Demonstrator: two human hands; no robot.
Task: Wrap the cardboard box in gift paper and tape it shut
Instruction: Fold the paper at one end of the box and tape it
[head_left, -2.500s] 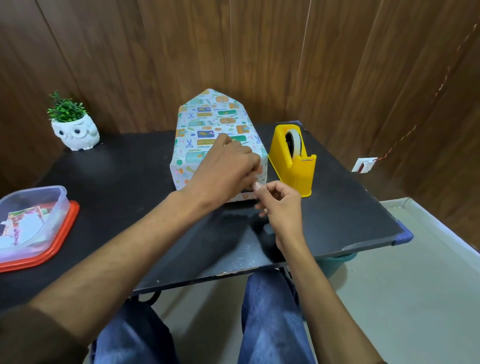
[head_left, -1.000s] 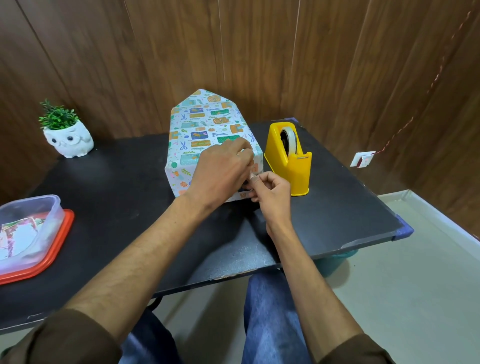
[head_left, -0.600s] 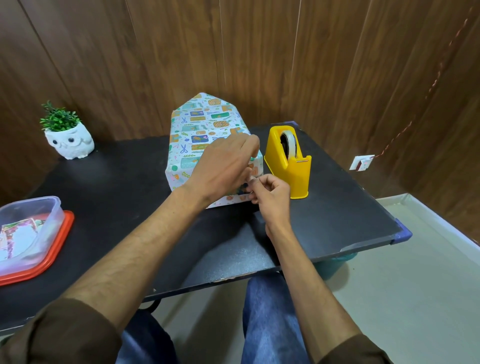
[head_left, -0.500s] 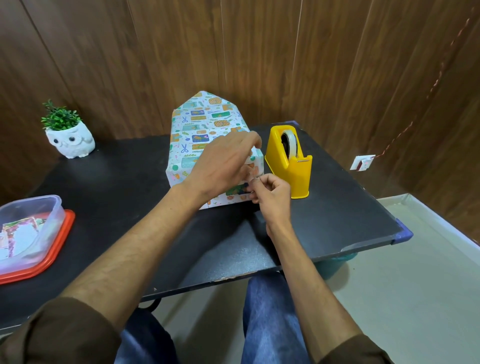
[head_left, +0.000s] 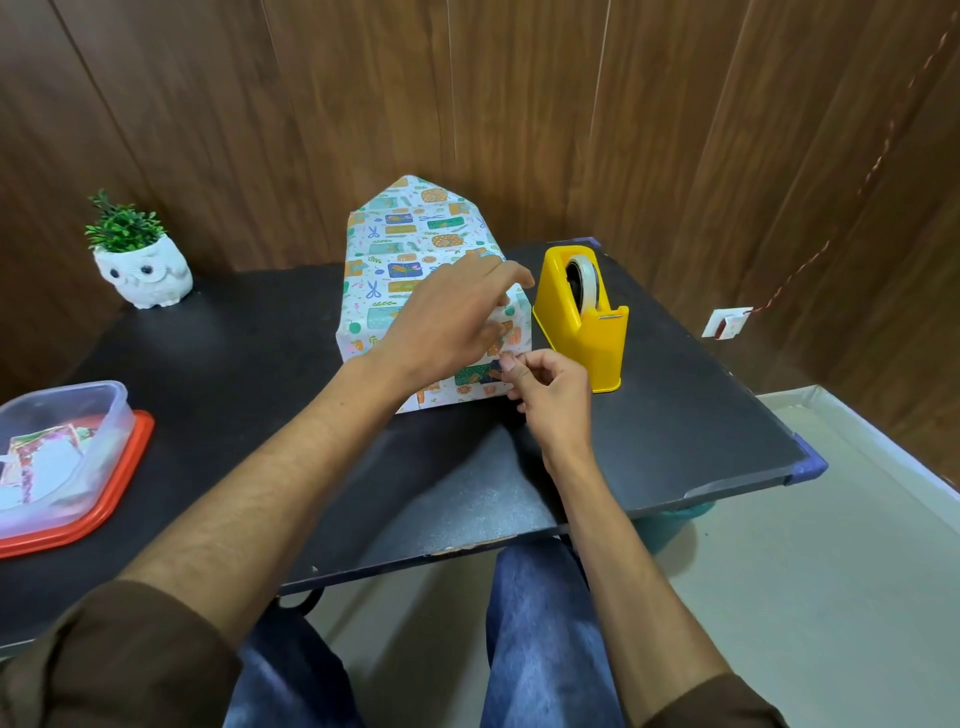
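Lifted since a moment ago, the left hand (head_left: 447, 317) now spreads straightened fingers over the top of the box (head_left: 400, 249), holding nothing. The right hand (head_left: 550, 400), fingers curled, pinches the gift paper (head_left: 467, 387) on the near end's right side; any tape is too small to see. The box runs lengthwise from the middle of the worktop (head_left: 249, 364) to its far edge, straight ahead of both hands, with the tape dispenser (head_left: 582, 322) just right of it.

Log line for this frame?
left hand: rests on wrapped box | right hand: pinches tape strip at box's near face | tape dispenser: right of box
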